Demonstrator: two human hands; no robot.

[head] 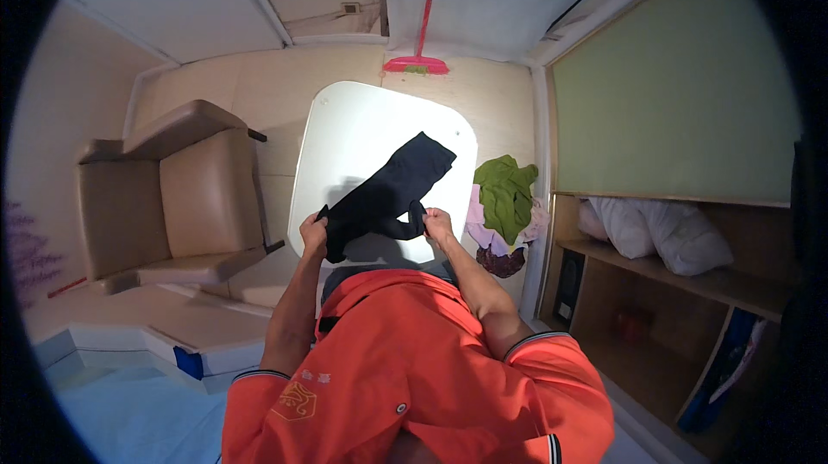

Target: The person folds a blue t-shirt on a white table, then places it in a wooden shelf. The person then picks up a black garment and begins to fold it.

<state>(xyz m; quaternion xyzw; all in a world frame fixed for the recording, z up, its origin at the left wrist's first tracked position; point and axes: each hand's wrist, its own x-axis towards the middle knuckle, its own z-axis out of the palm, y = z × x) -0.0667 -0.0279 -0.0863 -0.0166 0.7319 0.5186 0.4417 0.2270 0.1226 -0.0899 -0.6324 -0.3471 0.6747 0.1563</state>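
A black garment [394, 182] stretches diagonally over a white table [362, 115] with rounded corners; its exact kind is hard to tell. My left hand [314, 232] pinches its near left corner between thumb and fingers. On the other side, my right hand [438, 224] grips a narrow dark strip of the same cloth, which bends into a small loop beside the fingers. The far end of the garment lies flat toward the table's right corner. Its near edge hangs loosely between my hands, close to the table's front edge.
Right of the table, a green cloth [508, 195] tops a heap of clothes. A tan armchair [194, 199] stands at left. Behind the table, a red broom [417, 65] leans on the wall. Wooden shelves [653, 270] at right hold white plastic bags [673, 234].
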